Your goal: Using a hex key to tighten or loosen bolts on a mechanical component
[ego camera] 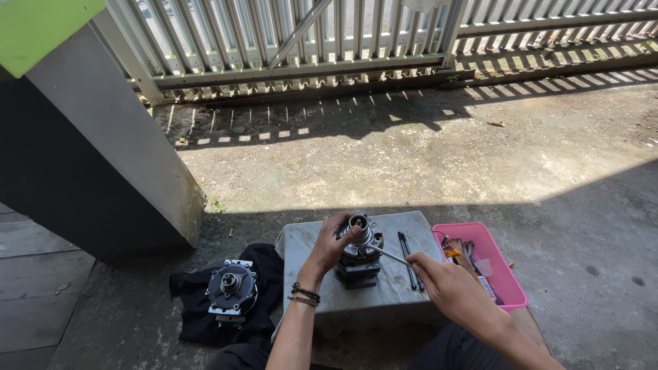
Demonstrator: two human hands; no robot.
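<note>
Your left hand (334,241) is wrapped tight around the top of the round grey metal machine part (359,255) standing upright on the small grey table (308,240). Your right hand (439,281) is closed on the thin silver wrench (387,254), whose long handle slants from the part's top out to your right.

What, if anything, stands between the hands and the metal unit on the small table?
Nothing visible does. The left hand already rests on the metal unit on the table, and the right hand holds a slim tool whose end reaches the unit's top.
</note>
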